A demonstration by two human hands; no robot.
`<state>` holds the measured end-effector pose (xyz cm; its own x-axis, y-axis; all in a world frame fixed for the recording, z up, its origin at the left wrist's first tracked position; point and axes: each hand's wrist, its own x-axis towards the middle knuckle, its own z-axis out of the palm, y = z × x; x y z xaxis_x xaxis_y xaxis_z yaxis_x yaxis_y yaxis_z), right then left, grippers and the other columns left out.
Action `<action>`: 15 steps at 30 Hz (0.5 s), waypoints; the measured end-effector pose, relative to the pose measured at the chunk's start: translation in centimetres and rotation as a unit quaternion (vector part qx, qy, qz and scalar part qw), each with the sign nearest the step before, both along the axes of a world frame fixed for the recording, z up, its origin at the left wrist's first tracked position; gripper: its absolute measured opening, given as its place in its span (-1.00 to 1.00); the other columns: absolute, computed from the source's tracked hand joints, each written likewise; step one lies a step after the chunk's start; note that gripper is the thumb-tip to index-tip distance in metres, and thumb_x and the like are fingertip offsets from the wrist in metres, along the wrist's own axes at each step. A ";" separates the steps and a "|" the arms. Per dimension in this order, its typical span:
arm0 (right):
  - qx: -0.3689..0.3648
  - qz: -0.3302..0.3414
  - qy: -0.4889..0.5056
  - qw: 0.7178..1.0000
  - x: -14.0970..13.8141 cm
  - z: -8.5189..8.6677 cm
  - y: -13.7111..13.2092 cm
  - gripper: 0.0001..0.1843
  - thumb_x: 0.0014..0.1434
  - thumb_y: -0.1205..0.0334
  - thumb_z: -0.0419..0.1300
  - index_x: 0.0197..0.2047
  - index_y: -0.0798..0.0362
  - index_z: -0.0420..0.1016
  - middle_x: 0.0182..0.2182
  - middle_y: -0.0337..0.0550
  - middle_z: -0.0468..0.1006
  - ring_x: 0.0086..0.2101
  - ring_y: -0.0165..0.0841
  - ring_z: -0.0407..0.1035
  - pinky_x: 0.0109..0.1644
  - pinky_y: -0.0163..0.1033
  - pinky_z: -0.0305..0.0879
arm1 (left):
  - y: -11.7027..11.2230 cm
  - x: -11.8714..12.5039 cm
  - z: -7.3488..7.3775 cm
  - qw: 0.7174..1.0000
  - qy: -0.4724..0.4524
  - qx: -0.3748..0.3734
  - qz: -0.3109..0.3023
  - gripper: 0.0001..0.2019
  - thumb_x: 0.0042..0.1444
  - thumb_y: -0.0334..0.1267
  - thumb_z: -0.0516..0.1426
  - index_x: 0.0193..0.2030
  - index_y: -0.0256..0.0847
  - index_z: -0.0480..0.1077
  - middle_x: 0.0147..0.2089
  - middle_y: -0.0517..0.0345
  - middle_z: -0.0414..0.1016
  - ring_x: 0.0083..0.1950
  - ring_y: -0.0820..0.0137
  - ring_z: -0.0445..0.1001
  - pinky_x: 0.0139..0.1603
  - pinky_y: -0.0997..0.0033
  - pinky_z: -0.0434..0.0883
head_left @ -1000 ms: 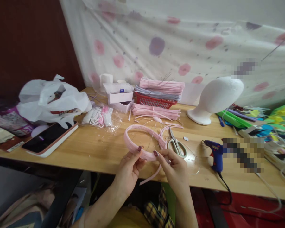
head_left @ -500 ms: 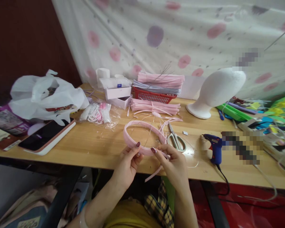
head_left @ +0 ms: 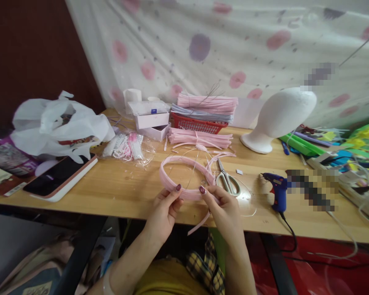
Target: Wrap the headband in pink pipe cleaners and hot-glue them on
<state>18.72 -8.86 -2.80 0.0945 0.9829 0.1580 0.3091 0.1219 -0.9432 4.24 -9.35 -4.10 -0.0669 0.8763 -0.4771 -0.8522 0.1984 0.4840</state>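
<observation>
A pink wrapped headband (head_left: 172, 174) is held over the near edge of the wooden table (head_left: 117, 192). My left hand (head_left: 164, 211) pinches its near side between thumb and fingers. My right hand (head_left: 226, 209) is closed on the same stretch a little to the right, and a loose pink strip (head_left: 199, 223) hangs down from it below the table edge. A thin wire crosses the inside of the hoop.
Scissors (head_left: 229, 180) lie just right of the headband, a blue glue gun (head_left: 276, 192) further right. Behind are pink strip bundles (head_left: 199, 139), a red basket (head_left: 198, 123), a white foam head (head_left: 279, 116), small boxes (head_left: 152, 119). A phone (head_left: 60, 176) and plastic bag (head_left: 60, 125) sit left.
The view tilted slightly, so everything sits a bit higher. Both hands keep their hold on the headband; my right thumb has shifted slightly along it.
</observation>
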 end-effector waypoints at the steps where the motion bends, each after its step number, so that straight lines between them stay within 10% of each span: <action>1: -0.003 0.001 -0.001 1.000 0.0 0.0 0.0 -0.57 0.11 -0.13 0.25 -0.47 0.10 0.53 -0.61 -0.26 0.37 -0.55 -0.44 0.17 -0.49 -0.35 0.14 | 0.0 0.0 -0.1 1.000 -0.001 0.002 0.000 -0.84 -0.12 -0.57 0.37 -0.48 -0.33 0.50 -0.52 0.26 0.53 -0.57 0.63 0.47 -0.54 0.78 0.47; 15: -0.022 0.007 0.023 0.999 0.5 0.0 0.2 -0.56 0.01 -0.15 0.33 -0.49 0.12 0.55 -0.65 -0.25 0.34 -0.59 -0.46 0.12 -0.57 -0.36 0.05 | 0.3 0.1 -0.9 1.000 -0.020 0.012 -0.005 -0.84 -0.10 -0.47 0.39 -0.39 -0.30 0.51 -0.53 0.28 0.50 -0.57 0.62 0.44 -0.55 0.71 0.47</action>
